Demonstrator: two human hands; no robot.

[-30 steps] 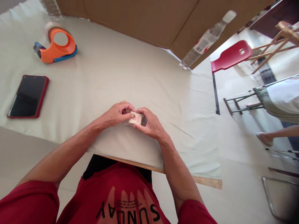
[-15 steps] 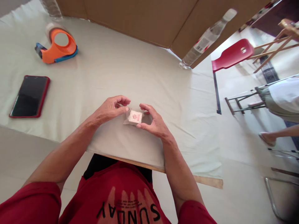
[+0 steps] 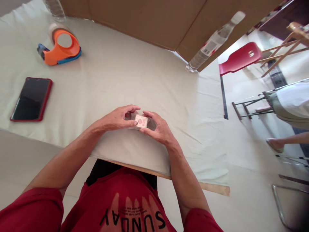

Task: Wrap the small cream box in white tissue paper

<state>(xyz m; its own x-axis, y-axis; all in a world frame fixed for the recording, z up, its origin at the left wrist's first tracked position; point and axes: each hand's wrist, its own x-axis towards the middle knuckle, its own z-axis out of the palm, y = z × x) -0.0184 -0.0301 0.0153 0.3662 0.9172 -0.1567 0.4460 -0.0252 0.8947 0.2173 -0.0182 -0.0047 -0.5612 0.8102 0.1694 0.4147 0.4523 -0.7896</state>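
Note:
A small pale block with red printing, wrapped in clear plastic, lies on the cloth-covered table close to its front edge. My left hand is curled about the left end of this packet, its thumb resting on the near left corner and its fingers behind. From the other side, my right hand grips it with the thumb at the near edge and the index finger at the far edge. Fingers hide both ends of the packet in part.
To the left lie a red-cased phone and an orange tape dispenser. A large cardboard box stands at the back, with a clear bottle against its right side. Beyond are a red chair and a seated person.
My left hand has moved right and slightly nearer, its thumb now on the packet. My right hand's fingers have closed in a little, and the packet has shifted slightly right.

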